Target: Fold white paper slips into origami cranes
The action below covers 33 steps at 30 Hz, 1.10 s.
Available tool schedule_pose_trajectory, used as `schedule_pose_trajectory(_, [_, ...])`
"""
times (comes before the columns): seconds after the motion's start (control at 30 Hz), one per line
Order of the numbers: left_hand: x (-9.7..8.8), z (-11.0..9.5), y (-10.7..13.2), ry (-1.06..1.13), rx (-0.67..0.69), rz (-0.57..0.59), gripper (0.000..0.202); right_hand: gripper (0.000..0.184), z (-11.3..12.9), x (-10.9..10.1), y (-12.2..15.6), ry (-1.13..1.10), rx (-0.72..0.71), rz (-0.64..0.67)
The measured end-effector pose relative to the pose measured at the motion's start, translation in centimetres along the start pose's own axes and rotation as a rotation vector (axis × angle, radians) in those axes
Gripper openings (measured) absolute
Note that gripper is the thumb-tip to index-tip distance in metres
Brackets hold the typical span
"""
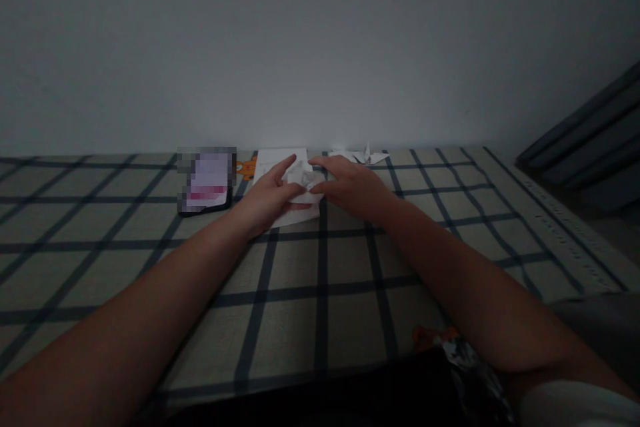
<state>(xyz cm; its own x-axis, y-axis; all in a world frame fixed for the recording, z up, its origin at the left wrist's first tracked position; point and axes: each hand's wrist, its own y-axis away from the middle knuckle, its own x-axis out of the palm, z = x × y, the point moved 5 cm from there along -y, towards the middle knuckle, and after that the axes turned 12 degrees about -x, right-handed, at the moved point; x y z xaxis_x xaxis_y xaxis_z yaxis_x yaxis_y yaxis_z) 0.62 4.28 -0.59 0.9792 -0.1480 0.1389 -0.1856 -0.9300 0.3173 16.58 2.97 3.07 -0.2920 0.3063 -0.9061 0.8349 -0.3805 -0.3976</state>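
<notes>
Both of my hands meet on one small white, partly folded piece of paper (305, 180), straight ahead of me at the far side of the checked grey-and-navy cloth surface (300, 293), close to the pale wall (320, 40). My left hand (267, 197) comes in from the left with its forefinger stretched forward along the paper's left edge and the thumb tucked under toward the centre; my right hand (350, 183) comes from the right, fingers curled down and pinching the paper's crumpled middle. So the paper sits between the two hands, each touching it, neither clearly nearer. In this dim light I cannot tell exactly how the creases run, nor a clear long axis of the folded piece; it seems roughly compact.

Under it lies a flat white sheet of paper (283, 217), its near edge showing below my fingers. Just left of my left hand lies a dark-framed phone with a bright screen (206, 180), and between phone and sheet a small orange cartoon figure (247, 167) shows. Beyond my right hand, near the wall, stand small white folded paper figures (367, 156), apart from my fingers.
</notes>
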Motion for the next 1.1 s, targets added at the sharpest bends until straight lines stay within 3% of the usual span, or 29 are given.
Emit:
schedule_pose_trajectory(0.47, [-0.03,-0.36,0.14,-0.039,0.020,-0.032,0.078,0.018,-0.61,0.68,0.43,-0.035,-0.028,-0.042])
schedule_pose_trajectory(0.63, [-0.16,-0.29,-0.24,0.064,0.019,-0.005,0.070,0.018,-0.80,0.53,0.62,-0.128,-0.020,-0.151])
schedule_pose_trajectory(0.8, [-0.18,-0.37,-0.41,0.166,0.016,0.000,0.078,0.015,-0.68,0.10,0.59,-0.141,0.005,-0.188])
schedule_pose_trajectory(0.87, [-0.08,-0.39,-0.45,0.167,0.006,0.019,0.068,0.015,-0.69,0.02,0.56,-0.126,0.022,-0.181])
schedule_pose_trajectory(1.0, [0.28,-0.29,-0.49,0.115,-0.023,0.088,0.022,0.016,-0.61,-0.03,0.55,-0.087,0.024,-0.166])
schedule_pose_trajectory(1.1, [0.05,-0.21,-0.55,0.099,-0.007,0.069,0.015,0.015,-0.48,-0.09,0.55,-0.057,0.019,-0.160])
